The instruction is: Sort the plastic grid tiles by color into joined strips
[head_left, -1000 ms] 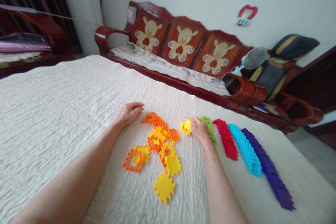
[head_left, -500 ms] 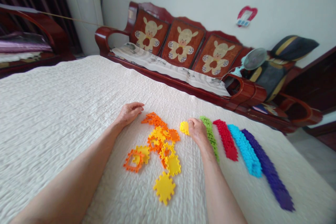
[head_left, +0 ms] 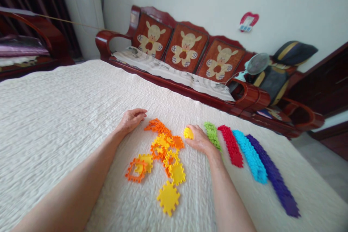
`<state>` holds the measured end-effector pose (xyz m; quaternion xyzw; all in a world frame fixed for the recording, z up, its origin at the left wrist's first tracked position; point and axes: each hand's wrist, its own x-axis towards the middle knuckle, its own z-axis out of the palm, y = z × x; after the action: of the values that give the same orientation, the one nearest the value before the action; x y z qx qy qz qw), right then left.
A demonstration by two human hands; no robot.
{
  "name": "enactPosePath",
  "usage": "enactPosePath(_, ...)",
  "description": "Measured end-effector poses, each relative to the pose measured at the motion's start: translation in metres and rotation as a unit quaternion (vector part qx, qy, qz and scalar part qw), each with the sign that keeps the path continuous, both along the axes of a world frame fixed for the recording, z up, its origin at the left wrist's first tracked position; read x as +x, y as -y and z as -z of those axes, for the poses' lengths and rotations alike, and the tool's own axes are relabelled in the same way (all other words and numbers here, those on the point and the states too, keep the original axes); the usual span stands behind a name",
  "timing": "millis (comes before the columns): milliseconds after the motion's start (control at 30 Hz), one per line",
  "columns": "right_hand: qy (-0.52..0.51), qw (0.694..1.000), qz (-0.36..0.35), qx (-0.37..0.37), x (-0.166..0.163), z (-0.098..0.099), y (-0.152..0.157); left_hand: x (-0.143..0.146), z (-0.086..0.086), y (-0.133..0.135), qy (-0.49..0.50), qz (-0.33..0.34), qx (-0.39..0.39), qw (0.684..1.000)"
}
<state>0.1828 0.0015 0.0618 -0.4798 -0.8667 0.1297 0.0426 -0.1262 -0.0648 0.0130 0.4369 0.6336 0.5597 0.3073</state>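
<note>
My right hand (head_left: 198,139) rests on the white quilted cover, its thumb and fingers around a small yellow notched puzzle piece (head_left: 188,133). My left hand (head_left: 133,119) lies on its side on the cover with loosely bent fingers and nothing seen in it. Just right of it begins a scattered pile of orange interlocking pieces (head_left: 157,126) and yellow ones, some solid squares, some open frames. A yellow square piece (head_left: 168,198) lies nearest to me. To the left, an orange frame piece (head_left: 131,176) overlaps another yellow piece (head_left: 148,161).
Right of my right hand lie overlapped rows of pieces: green (head_left: 212,136), red (head_left: 231,146), light blue (head_left: 250,156) and purple (head_left: 274,175). Beyond the quilted cover (head_left: 67,116) stands a wooden sofa (head_left: 114,38) with bear cushions. A fan (head_left: 257,64) stands at its right end.
My right hand has turned and loosened a little, so its fingers spread more behind the yellow piece. The whole view has shifted slightly; my left hand stays by the orange pieces.
</note>
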Motion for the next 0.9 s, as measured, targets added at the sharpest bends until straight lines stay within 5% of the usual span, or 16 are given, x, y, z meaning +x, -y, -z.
enactPosePath(267,0.058,0.995,-0.077,0.006,0.007,-0.016,-0.03,0.0,0.001,0.0,-0.017,0.0,0.013,1.0)
enactPosePath(600,0.092,0.992,-0.002,0.082,0.008,0.003,-0.099,-0.002,0.003,-0.001,-0.019,0.005,0.005,1.0)
enactPosePath(800,0.021,0.993,-0.022,0.114,-0.004,-0.009,-0.06,-0.002,0.004,-0.002,-0.035,0.004,0.004,0.999)
enactPosePath(900,-0.044,0.989,-0.141,-0.002,-0.012,-0.012,-0.019,-0.002,0.002,0.0,-0.05,0.01,0.003,0.999)
